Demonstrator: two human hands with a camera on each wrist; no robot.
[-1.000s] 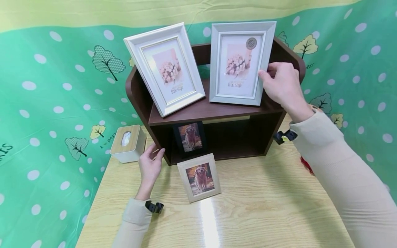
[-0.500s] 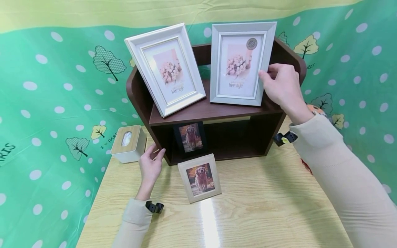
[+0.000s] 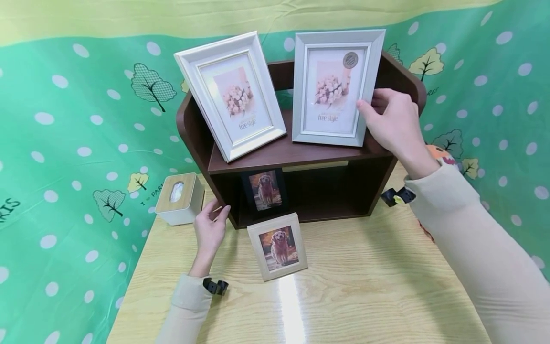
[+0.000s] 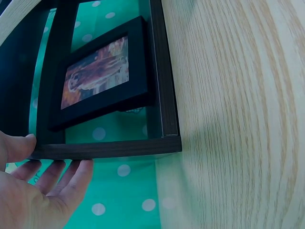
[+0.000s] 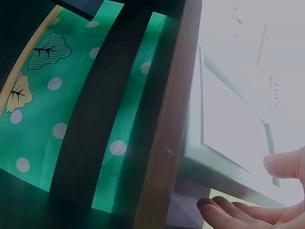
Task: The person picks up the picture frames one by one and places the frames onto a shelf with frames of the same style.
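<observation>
On the upper board of a dark brown shelf (image 3: 258, 156), my right hand (image 3: 393, 119) grips the right edge of a grey-white picture frame (image 3: 298, 91), thumb in front and fingers behind. The right wrist view shows this thumb (image 5: 285, 164) over the frame's washed-out front. My left hand (image 3: 210, 229) holds the shelf's left side panel low down; in the left wrist view the thumb (image 4: 18, 147) and fingers lie on opposite sides of the panel (image 4: 109, 149). A white picture frame (image 3: 221, 138) leans at an angle at the upper left. Both upper frames show flower pictures.
A black frame (image 3: 281, 187) with a dog picture stands in the lower compartment. A beige dog-picture frame (image 3: 259, 253) is on the wooden table (image 3: 365, 286) before the shelf. A tissue box (image 3: 176, 217) sits at the left; a green patterned cloth (image 3: 64, 143) hangs behind.
Almost nothing differs. The whole head view shifts a few pixels to the right; both hands keep their holds, and the frames stay in place on the shelf and table.
</observation>
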